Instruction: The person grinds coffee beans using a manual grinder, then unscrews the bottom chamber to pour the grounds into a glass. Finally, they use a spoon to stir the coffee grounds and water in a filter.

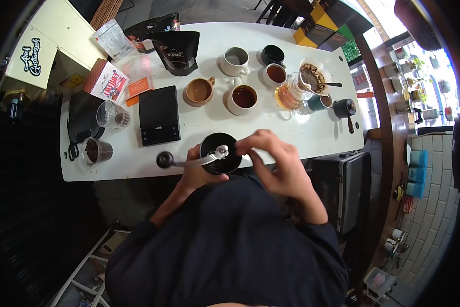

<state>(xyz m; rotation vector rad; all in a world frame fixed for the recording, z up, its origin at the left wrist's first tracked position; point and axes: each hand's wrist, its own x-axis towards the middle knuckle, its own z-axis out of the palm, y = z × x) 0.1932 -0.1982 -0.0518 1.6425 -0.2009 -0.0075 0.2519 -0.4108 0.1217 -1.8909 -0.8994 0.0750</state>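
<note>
My left hand (195, 171) is wrapped round a black hand coffee grinder (214, 139) at the front edge of the table. The grinder's top is uncovered, with a silver crank (194, 163) across it that ends in a black knob (165, 159) on the left. My right hand (273, 158) is at the grinder's right rim, its fingertips just over the opening and the thumb apart from them. I see nothing held in it. The inside of the grinder is too dark to make out.
A black scale (159, 115) lies left of the grinder. Ahead stand several mugs, including a brown one (199, 92), and a glass server (290, 95) beside a dripper (312, 77) with coffee grounds. Two clear cups (97, 151) are at left. Coffee bags (177, 53) stand behind.
</note>
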